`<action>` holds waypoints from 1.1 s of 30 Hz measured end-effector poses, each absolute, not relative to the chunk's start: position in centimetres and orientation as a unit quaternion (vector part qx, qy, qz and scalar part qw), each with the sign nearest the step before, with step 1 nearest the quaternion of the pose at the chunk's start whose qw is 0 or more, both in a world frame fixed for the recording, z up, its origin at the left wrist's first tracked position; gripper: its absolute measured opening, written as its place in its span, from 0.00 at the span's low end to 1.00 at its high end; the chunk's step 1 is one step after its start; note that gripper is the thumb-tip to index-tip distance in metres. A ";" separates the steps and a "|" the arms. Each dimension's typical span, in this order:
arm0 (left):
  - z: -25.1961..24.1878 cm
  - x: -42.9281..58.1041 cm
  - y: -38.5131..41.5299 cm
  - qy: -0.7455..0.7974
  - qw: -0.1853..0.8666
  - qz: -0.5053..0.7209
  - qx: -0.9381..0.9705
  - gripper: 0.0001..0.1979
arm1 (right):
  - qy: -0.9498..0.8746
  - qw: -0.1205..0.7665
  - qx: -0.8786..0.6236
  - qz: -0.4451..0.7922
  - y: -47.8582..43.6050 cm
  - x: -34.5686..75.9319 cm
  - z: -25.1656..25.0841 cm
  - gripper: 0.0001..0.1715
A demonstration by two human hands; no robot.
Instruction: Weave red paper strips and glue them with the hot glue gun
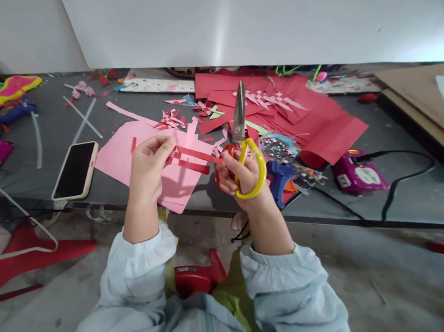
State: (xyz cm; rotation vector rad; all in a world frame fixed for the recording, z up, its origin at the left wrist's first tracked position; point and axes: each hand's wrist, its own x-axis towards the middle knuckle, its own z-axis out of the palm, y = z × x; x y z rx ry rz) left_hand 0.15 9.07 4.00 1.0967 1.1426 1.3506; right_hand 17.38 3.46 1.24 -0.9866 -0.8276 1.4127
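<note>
My left hand [150, 160] pinches a small woven piece of red and pink paper strips [190, 165] between thumb and fingers. Loose red strip ends stick out from it to the right, and pink ones stand upward. In my right hand [247, 174] is a pair of scissors [239, 112] with yellow and red handles, blades pointing up and away and looking closed. The fingertips of that hand also touch the end of one red strip. Beneath the woven piece lie sheets of pink paper [117, 147] on the dark table.
Red paper sheets [328, 124] are heaped behind my right hand, with woven scraps [170, 120] beside them. A blue glue gun [281, 180], a purple box with a cable [360, 175] and a bag of beads [279, 147] lie rightward. At left are a phone [75, 171] and clear sticks [83, 118].
</note>
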 end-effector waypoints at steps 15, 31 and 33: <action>4.6 0.6 8.0 0.379 0.585 0.348 0.627 0.05 | -0.361 0.584 -0.434 0.583 3.9 17.7 1.2 0.26; 3.9 0.4 8.2 0.434 0.532 0.243 0.685 0.13 | -0.377 0.606 -0.450 0.537 4.0 17.6 0.8 0.26; 3.9 0.5 8.1 0.428 0.535 0.260 0.681 0.11 | -0.376 0.607 -0.455 0.532 4.0 17.6 0.8 0.26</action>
